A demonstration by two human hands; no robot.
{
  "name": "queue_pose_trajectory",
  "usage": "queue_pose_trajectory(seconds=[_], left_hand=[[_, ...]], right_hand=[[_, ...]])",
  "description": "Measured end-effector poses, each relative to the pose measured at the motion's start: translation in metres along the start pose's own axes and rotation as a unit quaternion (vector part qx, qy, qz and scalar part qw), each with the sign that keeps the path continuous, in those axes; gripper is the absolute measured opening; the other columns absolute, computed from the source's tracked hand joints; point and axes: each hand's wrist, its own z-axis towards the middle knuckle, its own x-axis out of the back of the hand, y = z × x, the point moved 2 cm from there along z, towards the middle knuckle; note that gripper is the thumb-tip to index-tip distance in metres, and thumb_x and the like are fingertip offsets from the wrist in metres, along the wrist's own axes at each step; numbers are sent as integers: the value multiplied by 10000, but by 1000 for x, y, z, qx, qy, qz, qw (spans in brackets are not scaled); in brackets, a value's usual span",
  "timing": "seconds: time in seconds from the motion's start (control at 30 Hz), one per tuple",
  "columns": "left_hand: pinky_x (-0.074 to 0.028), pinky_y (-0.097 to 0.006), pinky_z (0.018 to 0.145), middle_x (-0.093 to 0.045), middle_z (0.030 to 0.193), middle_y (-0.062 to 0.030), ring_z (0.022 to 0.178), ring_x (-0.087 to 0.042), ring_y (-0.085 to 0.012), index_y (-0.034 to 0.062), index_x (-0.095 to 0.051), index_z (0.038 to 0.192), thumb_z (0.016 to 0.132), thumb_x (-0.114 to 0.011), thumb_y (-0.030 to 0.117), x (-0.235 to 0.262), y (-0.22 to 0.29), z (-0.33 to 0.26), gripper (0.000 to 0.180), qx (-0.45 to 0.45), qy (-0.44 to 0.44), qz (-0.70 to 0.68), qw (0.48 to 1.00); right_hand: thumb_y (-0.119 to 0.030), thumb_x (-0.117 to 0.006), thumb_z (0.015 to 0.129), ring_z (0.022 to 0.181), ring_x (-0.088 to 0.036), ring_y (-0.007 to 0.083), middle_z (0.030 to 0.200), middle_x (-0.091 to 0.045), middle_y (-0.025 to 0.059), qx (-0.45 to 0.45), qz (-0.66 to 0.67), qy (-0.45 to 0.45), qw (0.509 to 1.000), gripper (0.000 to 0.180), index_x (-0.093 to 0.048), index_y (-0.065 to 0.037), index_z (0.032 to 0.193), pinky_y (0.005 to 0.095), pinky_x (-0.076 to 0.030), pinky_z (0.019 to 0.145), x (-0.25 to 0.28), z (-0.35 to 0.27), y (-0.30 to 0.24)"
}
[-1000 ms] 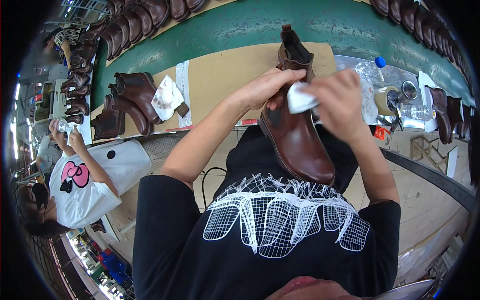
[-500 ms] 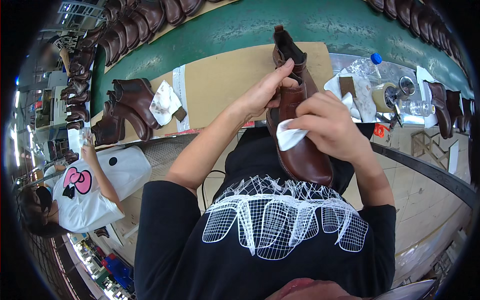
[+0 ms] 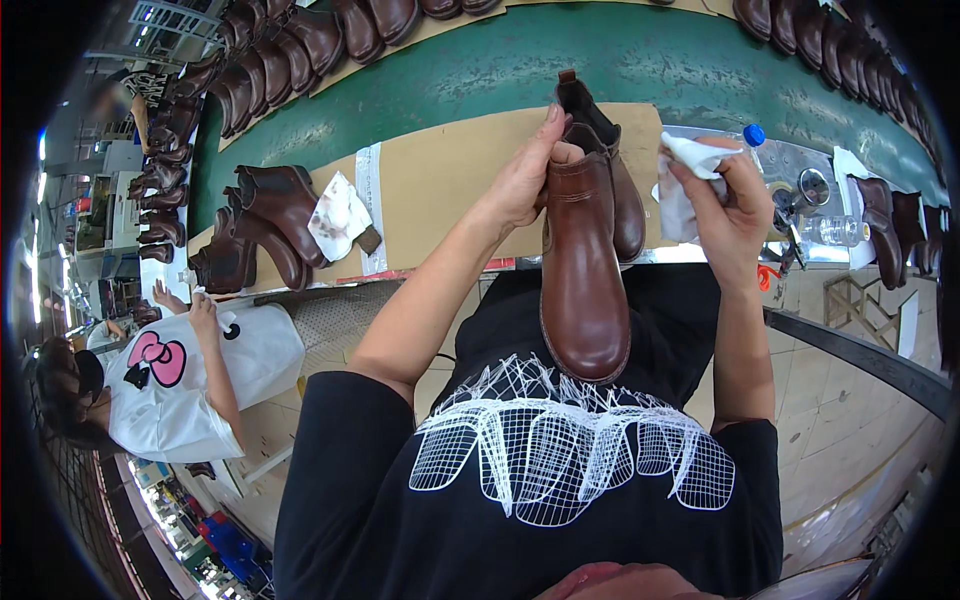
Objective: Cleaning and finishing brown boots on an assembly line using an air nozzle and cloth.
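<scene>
My left hand (image 3: pixel 525 180) grips the shaft of a brown leather ankle boot (image 3: pixel 583 275), holding it with the toe pointing down toward my chest. A second brown boot (image 3: pixel 612 165) lies just behind it on the cardboard sheet (image 3: pixel 450 180). My right hand (image 3: pixel 728 215) is lifted to the right of the boot, clear of it, and pinches a crumpled white cloth (image 3: pixel 690 160).
Two dark brown boots (image 3: pixel 260 225) and a white rag (image 3: pixel 340 215) lie at the left on the cardboard. Rows of boots (image 3: pixel 290 50) line the green bench (image 3: pixel 480 70). A blue-capped bottle (image 3: pixel 755 140) and small tools stand at right. Another person in white (image 3: pixel 190 385) sits lower left.
My right hand rubbed the cloth down the boot's upper, then lifted off to the right. The boot has swung more upright in my left hand.
</scene>
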Motion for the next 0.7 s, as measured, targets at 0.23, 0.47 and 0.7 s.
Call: queue_pose_trajectory(seconds=[0.23, 0.47, 0.7], left_hand=[[-163, -192, 402, -605, 613, 37, 429, -363, -25, 55, -708, 764, 870, -230, 860, 9, -10, 6, 942, 34, -21, -56, 998], [-326, -203, 469, -663, 679, -10, 537, -526, -64, 42, -694, 746, 870, -229, 861, 1, 1, -11, 950, 4, 19, -125, 992], [-258, -207, 433, -612, 615, 3, 467, -432, -59, 71, -635, 653, 881, -239, 850, 36, 8, -9, 903, -83, 59, -197, 975]], right_hand=[[54, -701, 641, 824, -645, 275, 923, -647, 101, 194, -69, -182, 962, 302, -702, -61, 921, 353, -512, 674, -42, -8, -48], [74, -682, 839, 944, -631, 155, 1027, -668, 77, 80, -77, 64, 992, 233, -664, 26, 1066, 284, -503, 831, -10, 15, 20], [69, -673, 885, 917, -624, 103, 989, -673, 55, -16, 34, 78, 996, 135, -672, 57, 1019, 226, -470, 830, 10, 5, 26]])
